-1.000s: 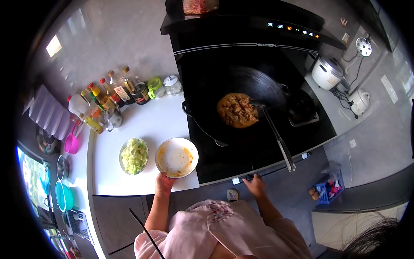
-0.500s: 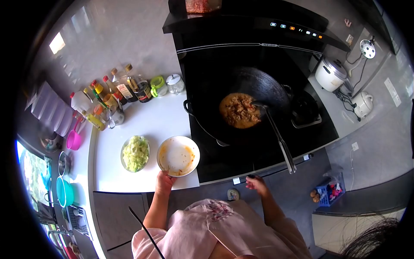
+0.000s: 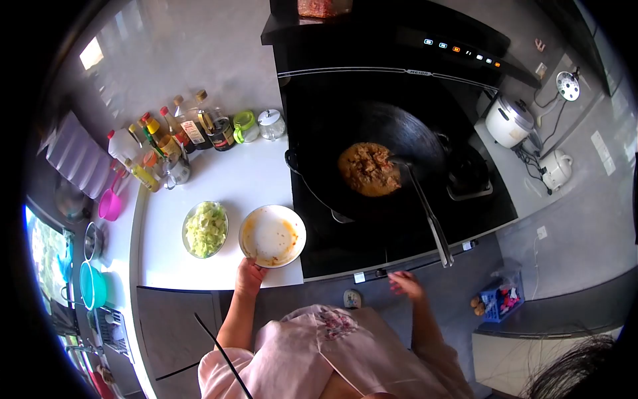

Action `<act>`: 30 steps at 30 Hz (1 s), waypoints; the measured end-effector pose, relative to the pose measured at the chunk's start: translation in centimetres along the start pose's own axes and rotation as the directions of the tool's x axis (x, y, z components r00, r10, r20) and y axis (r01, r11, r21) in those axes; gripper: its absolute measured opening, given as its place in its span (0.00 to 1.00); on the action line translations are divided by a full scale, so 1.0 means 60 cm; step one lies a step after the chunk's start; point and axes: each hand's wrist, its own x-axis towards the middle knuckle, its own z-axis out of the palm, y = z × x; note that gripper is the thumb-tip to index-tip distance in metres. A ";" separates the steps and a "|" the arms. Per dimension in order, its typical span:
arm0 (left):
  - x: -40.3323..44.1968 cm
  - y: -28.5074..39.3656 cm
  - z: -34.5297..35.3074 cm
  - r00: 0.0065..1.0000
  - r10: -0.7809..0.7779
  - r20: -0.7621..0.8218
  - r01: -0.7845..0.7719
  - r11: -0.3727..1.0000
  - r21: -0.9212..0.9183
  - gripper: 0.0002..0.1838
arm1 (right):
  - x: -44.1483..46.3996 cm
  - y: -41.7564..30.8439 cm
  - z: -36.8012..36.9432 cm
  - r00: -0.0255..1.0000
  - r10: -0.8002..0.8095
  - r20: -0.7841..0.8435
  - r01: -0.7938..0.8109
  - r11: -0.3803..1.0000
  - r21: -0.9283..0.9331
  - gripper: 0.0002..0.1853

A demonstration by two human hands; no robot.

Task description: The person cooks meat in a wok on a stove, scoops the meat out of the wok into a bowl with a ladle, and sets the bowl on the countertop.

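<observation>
My left hand (image 3: 249, 276) grips the near rim of one stained white dish (image 3: 271, 234) on the surface (image 3: 166, 269), beside the stove (image 3: 332, 258); my right hand (image 3: 407, 284) is empty, fingers loosely extended. I judge the dish light, rigid, breakable, slick where saucy, best held by its rim. I count one bowl (image 3: 226, 234) of greens (image 3: 205, 229), one wok (image 3: 402, 130), one ladle (image 3: 430, 219).

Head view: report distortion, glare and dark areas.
Head view: fisheye curvature, black corners; head view: window glaring at the left; head view: wok's near side blending into the black stovetop; head view: plate bright but clear.
</observation>
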 end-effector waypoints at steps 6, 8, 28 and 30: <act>-0.015 0.008 0.025 0.999 -0.017 -0.032 0.015 0.999 -0.047 0.18 | -0.159 -0.204 -0.111 0.894 -0.207 -0.397 0.379 0.824 0.422 0.18; -0.015 0.010 0.030 0.999 -0.015 -0.041 0.013 0.998 -0.062 0.19 | -0.198 -0.266 -0.125 0.896 -0.333 -0.294 0.440 0.759 0.480 0.24; -0.075 0.054 0.093 0.997 0.073 0.041 -0.062 0.974 -0.219 0.23 | -0.161 -0.473 -0.120 0.908 -0.419 -0.008 0.381 0.833 -0.401 0.28; -0.082 0.063 0.101 0.995 0.080 0.053 -0.065 0.968 -0.241 0.23 | -0.161 -0.475 -0.123 0.977 -0.175 0.120 0.190 0.974 -0.125 0.33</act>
